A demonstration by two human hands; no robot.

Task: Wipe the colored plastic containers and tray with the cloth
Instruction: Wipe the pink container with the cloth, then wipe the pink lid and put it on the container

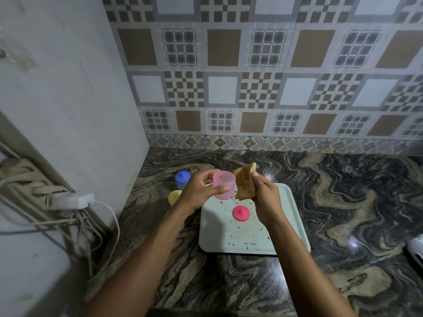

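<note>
Head view: left hand point(198, 191) grips pink container point(223, 188); right hand point(265, 197) pinches cloth point(245, 183).

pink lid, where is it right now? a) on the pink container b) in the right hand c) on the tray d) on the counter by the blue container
c: the pink lid lies on the speckled tray, below the pink container that the left hand holds.
</note>
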